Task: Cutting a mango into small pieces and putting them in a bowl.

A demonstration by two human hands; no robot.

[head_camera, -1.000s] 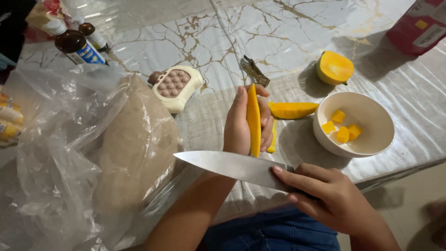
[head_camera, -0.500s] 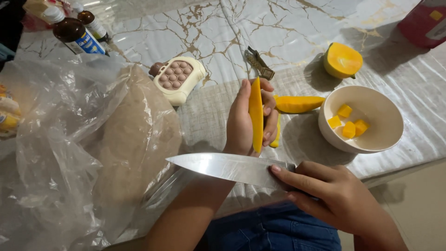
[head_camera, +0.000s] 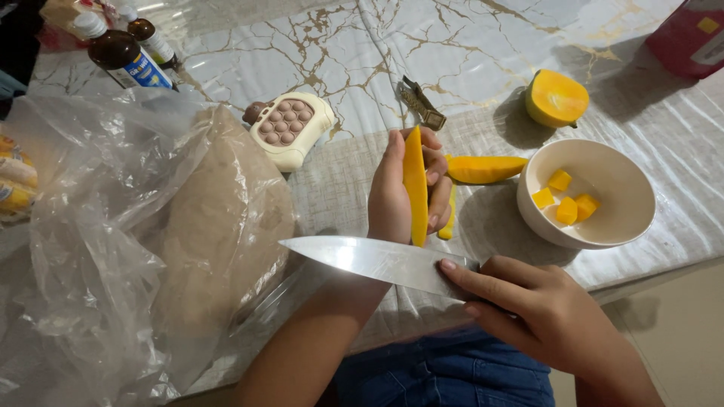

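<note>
Left hand (head_camera: 396,197) grips an upright yellow mango slice (head_camera: 414,185).
Right hand (head_camera: 547,313) holds a large steel kitchen knife (head_camera: 377,261), blade just below the slice, over the marble counter (head_camera: 302,53).

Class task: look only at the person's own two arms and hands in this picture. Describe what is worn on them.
Both forearms are bare, with no sleeves in view. The left hand and right hand wear no gloves, and no rings, watch or bracelets show. The fingernails look short and unpainted.
</note>
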